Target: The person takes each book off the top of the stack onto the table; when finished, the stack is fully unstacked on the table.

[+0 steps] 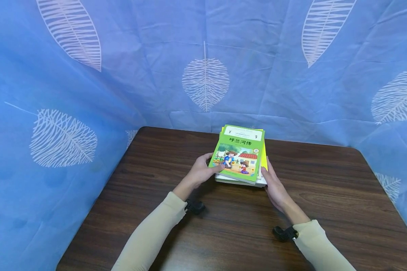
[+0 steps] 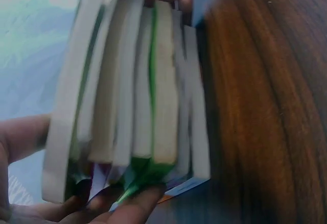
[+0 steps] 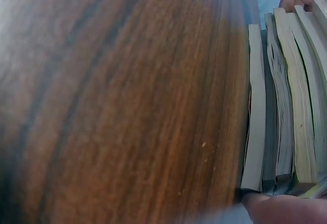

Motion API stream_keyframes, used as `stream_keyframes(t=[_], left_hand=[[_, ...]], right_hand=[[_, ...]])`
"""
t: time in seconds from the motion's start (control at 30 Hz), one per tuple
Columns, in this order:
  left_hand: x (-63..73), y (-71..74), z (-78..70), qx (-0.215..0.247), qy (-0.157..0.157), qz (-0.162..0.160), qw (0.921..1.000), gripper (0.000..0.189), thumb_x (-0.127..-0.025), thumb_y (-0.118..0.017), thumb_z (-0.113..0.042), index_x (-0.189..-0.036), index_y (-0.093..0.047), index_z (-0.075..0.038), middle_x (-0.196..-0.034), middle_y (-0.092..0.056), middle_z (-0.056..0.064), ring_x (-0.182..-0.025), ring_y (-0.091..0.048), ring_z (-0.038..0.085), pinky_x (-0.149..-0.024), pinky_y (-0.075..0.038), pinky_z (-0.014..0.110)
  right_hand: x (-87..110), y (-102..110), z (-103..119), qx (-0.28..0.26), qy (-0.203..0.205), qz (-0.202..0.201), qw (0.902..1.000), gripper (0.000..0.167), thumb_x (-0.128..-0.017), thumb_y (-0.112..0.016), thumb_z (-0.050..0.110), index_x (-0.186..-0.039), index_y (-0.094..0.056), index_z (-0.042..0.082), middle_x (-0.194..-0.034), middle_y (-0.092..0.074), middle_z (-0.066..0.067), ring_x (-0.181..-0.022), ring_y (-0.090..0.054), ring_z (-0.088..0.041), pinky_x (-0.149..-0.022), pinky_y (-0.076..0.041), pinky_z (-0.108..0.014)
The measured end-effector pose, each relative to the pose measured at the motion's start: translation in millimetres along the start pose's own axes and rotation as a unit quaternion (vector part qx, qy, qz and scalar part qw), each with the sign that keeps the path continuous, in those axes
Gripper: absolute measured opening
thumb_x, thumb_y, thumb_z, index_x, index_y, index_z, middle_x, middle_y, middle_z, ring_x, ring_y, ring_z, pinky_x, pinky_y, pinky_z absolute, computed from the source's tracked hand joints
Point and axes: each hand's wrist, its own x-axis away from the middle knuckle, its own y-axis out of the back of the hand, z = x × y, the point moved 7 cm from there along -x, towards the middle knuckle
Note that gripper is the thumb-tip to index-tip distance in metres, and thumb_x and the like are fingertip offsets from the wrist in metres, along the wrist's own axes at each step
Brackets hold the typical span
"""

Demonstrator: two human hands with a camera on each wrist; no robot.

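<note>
A stack of paperback books (image 1: 235,156) is at the far middle of the table, a green illustrated cover on top and a yellow one showing beneath at the right. My left hand (image 1: 203,169) grips its left side, thumb over the green cover. In the left wrist view, the fingers (image 2: 138,203) of that hand lie along the book edges, which fan unevenly. My right hand (image 1: 276,186) holds the right side, its thumb at the stack's near right edge. The right wrist view shows part of that hand (image 3: 286,208) against the lower books (image 3: 255,112).
The dark wood-grain table (image 1: 230,233) has rounded far corners. A blue cloth (image 1: 257,82) with white leaf prints hangs behind it and along both sides. Black straps with small devices sit at both wrists, over pale sleeves (image 1: 152,233).
</note>
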Motion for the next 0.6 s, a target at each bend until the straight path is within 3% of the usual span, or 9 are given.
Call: stream_keyframes(t=[0.07, 0.17, 0.27, 0.33, 0.47, 0.6], left_hand=[[1.1, 6.8, -0.3, 0.012, 0.009, 0.001, 0.9999, 0.071, -0.097, -0.076, -0.017, -0.157, -0.042, 0.001, -0.134, -0.067, 0.017, -0.106, -0.069, 0.016, -0.097, -0.058, 0.032], [4.6, 19.7, -2.2, 0.042, 0.013, 0.002, 0.999, 0.069, -0.097, -0.074, -0.008, -0.157, -0.041, 0.002, -0.131, -0.068, 0.021, -0.104, -0.074, 0.019, -0.092, -0.063, 0.037], [8.8, 36.5, -4.7, 0.067, 0.008, -0.002, 0.9977, 0.067, -0.097, -0.071, -0.001, -0.158, -0.041, 0.001, -0.128, -0.069, 0.024, -0.099, -0.076, 0.021, -0.087, -0.066, 0.042], [10.8, 48.8, -3.9, 0.082, 0.006, -0.005, 0.9966, 0.066, -0.098, -0.069, 0.001, -0.158, -0.041, -0.001, -0.128, -0.068, 0.025, -0.095, -0.077, 0.021, -0.084, -0.066, 0.043], [16.0, 74.4, 3.2, 0.118, 0.014, -0.009, 0.9929, 0.065, -0.1, -0.065, 0.002, -0.159, -0.039, -0.003, -0.123, -0.068, 0.022, -0.088, -0.078, 0.017, -0.079, -0.067, 0.038], [25.3, 105.0, 12.1, 0.155, 0.025, -0.027, 0.9873, 0.063, -0.102, -0.062, 0.003, -0.16, -0.037, -0.003, -0.114, -0.07, 0.013, -0.084, -0.078, 0.016, -0.077, -0.067, 0.034]], right_hand=[[0.3, 0, 0, 0.0, 0.003, 0.001, 1.0, 0.067, -0.113, -0.024, 0.054, -0.164, 0.018, 0.044, -0.178, 0.017, 0.003, -0.164, -0.002, -0.032, -0.131, -0.005, -0.066], [1.5, 1, 0, 0.013, 0.006, 0.004, 0.9999, 0.067, -0.113, -0.024, 0.055, -0.164, 0.018, 0.044, -0.179, 0.008, -0.001, -0.156, -0.026, -0.022, -0.129, -0.021, -0.054], [1.8, 2, 1, 0.028, 0.016, 0.005, 0.9995, 0.068, -0.113, -0.024, 0.055, -0.165, 0.017, 0.043, -0.178, -0.002, -0.007, -0.141, -0.044, -0.006, -0.118, -0.035, -0.037], [1.5, 3, 2, 0.04, 0.019, 0.004, 0.999, 0.068, -0.113, -0.024, 0.055, -0.165, 0.018, 0.043, -0.178, -0.006, -0.009, -0.135, -0.048, -0.001, -0.112, -0.037, -0.033], [0.4, 3, 2, 0.034, 0.01, 0.003, 0.9994, 0.068, -0.112, -0.025, 0.057, -0.164, 0.018, 0.046, -0.179, -0.001, -0.006, -0.15, -0.039, -0.018, -0.12, -0.033, -0.049], [0.1, 2, 1, 0.017, -0.005, 0.002, 0.9998, 0.069, -0.112, -0.026, 0.057, -0.163, 0.019, 0.047, -0.179, 0.009, -0.002, -0.161, -0.017, -0.035, -0.127, -0.018, -0.067]])
